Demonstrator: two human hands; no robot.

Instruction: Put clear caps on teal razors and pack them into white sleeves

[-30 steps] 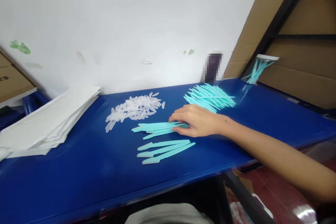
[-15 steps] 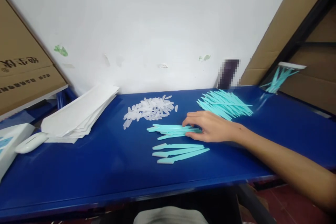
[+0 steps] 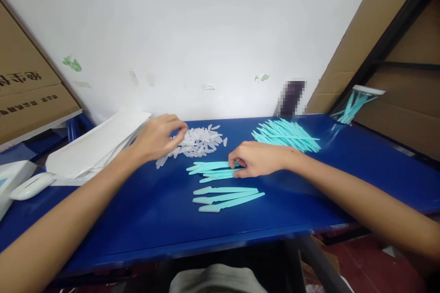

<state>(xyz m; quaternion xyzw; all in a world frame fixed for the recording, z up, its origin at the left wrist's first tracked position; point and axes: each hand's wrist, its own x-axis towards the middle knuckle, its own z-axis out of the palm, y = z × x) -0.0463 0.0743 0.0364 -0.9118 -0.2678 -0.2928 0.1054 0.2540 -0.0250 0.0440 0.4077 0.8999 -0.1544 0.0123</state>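
My left hand [image 3: 160, 136] reaches over the near-left part of a pile of small translucent white blade covers [image 3: 202, 139]. Its thumb and forefinger are pinched together, slightly blurred, and what lies between them I cannot make out. My right hand [image 3: 256, 159] rests on a loose group of turquoise eyebrow razors [image 3: 213, 167], thumb and curled fingers closed about their handle ends. Closer to me, three more eyebrow razors [image 3: 223, 199] lie fanned out with their heads to the left. Behind my right hand is a large heap of turquoise razors [image 3: 287, 135].
White paper sleeves [image 3: 92, 146] are stacked at the left, beside a white rounded object [image 3: 32, 186]. A clear bag holding turquoise razors [image 3: 354, 107] stands at the back right. Cardboard boxes flank the blue table [image 3: 137, 224], and a white wall closes off its back.
My left hand has come into view from the left and reached the blade covers. My right hand stays at the razors, its fingers more curled. The view has shifted slightly.
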